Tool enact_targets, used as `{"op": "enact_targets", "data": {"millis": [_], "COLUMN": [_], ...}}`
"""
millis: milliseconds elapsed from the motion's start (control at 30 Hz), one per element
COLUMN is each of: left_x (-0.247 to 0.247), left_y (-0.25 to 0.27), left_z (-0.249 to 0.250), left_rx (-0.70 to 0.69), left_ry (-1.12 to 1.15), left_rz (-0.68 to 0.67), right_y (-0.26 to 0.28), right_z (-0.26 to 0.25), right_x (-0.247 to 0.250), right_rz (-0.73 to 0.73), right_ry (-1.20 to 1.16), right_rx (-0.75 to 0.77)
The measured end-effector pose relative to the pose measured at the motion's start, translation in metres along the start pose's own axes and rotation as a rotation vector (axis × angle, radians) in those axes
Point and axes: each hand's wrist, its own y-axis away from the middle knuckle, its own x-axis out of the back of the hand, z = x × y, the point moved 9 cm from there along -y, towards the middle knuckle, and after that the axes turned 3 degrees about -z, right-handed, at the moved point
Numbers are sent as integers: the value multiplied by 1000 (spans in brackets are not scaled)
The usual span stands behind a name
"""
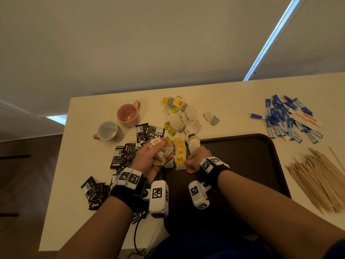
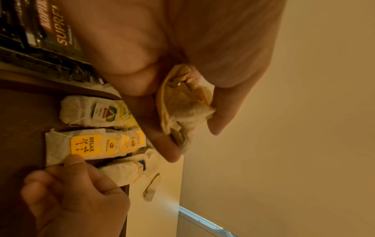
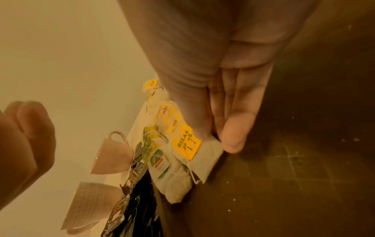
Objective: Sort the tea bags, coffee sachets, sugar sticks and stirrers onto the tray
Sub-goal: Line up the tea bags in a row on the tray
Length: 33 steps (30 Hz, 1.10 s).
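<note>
Nearest the person, the right hand (image 1: 194, 160) rests on the dark brown plastic tray (image 1: 261, 165) near its left edge, fingers curled and the thumb and fingertips (image 3: 233, 136) pinching the near corner of a white paper tea bag with a yellow "RELAX" tag (image 2: 85, 145). That bag lies flat at the near end of a row of yellow-tagged tea bags (image 1: 180, 148) overlapped like tiles toward the tray's far-left corner; the pinch looks meant to square it with the row, so the bag extends away from the grip toward the far edge. A second row of paler tea bags (image 1: 194, 143) runs just beside it on the right, and a third bag with a green and red tag (image 2: 101, 112) lies on the left.

Just left of the rows, the left hand (image 1: 149, 159) is held palm up over the tray's left rim, fingers cupped round a crumpled bunch of white tea bags (image 1: 163, 153), apparently a supply for the right hand to draw from.

Beyond the left rim, black foil coffee sachets (image 1: 127, 156) are scattered on the cream counter (image 1: 224, 101). Further back lies the unsorted heap of tea bags (image 1: 182, 118), with a peach ceramic mug (image 1: 128, 113) and a grey-lined mug (image 1: 108, 130) to its left. Off the tray's right edge lie thin wooden stirrers (image 1: 317, 180), and near the far-right corner blue and white paper sugar sticks (image 1: 287, 118), none yet on the tray.
</note>
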Motion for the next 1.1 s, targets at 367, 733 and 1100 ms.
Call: {"op": "enact_targets", "data": {"millis": [367,733,1100], "left_x": [-2,-16,-50], "left_y": [-1,3,20], "left_z": [1,-5,-7], "left_rx": [-15,68,113], "left_ry": [-11,99,195], "left_rz": [-1,1,-95], "right_y": [5,81,158], "right_z": [-6,-84,-122], "right_x": [8,50,59], "right_rz": [20,205,300], "right_ry": [95,162,339], "right_rx": [73,588,937]}}
